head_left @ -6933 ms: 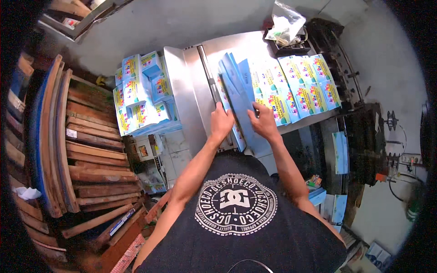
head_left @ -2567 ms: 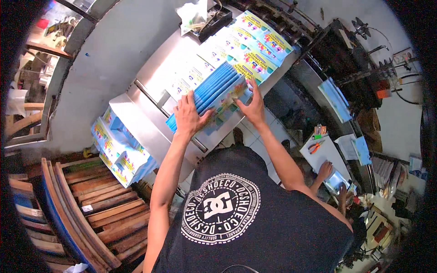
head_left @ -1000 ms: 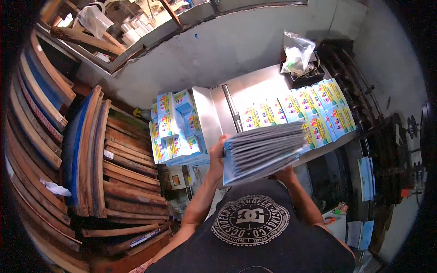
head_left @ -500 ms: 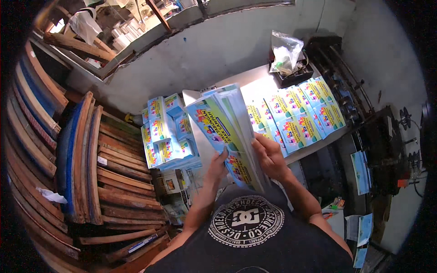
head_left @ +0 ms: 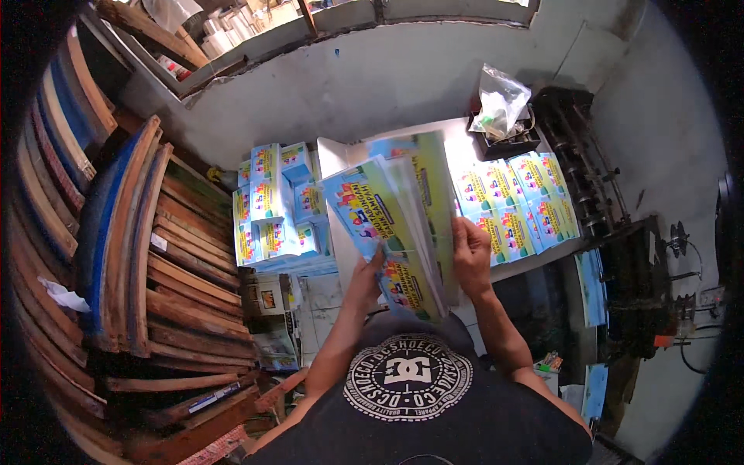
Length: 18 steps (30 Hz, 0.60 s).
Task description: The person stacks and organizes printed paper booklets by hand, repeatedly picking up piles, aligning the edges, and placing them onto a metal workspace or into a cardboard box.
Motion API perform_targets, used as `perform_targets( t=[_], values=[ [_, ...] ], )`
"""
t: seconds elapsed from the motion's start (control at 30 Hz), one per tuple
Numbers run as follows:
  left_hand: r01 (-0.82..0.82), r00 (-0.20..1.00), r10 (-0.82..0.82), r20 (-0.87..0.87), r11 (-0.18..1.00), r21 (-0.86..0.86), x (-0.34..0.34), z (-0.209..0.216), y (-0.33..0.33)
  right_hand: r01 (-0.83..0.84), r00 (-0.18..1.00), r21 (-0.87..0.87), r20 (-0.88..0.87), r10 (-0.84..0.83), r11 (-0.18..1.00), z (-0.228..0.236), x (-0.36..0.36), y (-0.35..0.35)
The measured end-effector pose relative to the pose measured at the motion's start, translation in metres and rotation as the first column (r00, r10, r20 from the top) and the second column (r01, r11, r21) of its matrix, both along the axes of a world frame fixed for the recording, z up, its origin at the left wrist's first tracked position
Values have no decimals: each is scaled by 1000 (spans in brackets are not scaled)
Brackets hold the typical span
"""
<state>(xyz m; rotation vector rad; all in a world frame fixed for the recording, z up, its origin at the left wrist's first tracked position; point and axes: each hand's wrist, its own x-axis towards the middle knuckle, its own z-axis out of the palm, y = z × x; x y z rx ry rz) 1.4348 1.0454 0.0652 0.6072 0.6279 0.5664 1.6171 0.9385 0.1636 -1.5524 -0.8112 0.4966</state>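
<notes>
Both of my hands hold a stack of printed sheets (head_left: 370,203), blue and green with coloured lettering, upright in front of my chest. My left hand (head_left: 370,271) grips the left edge low down, thumb on the front sheet. At the right edge my right hand (head_left: 471,249) is closed on the sheets, its fingertips partly hidden. The stack spreads apart at the top, and the sheets on the right side are smeared by motion. More of the same printed sheets (head_left: 496,221) lie in rows on the white table (head_left: 457,133) just beyond my right hand.
Blocks of similar prints (head_left: 267,198) are piled at the left. A black box (head_left: 508,147) with a clear plastic bag (head_left: 500,101) stands at the back. Dark machinery (head_left: 593,174) lines the right side; wooden frames (head_left: 198,291) crowd the left. A window (head_left: 341,19) opens above.
The stack has fanned open wider, its right part swinging away from the front sheets. My right hand has shifted a little right with that edge; my left hand keeps its grip. The view has shifted slightly.
</notes>
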Motion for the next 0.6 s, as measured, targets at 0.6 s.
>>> perform_targets(
  t=[0.6],
  values=[
    [-306,950,296,102,946,104,-70,-43,33,358,697,-352,717,4,865,-168,112,-13]
  ],
)
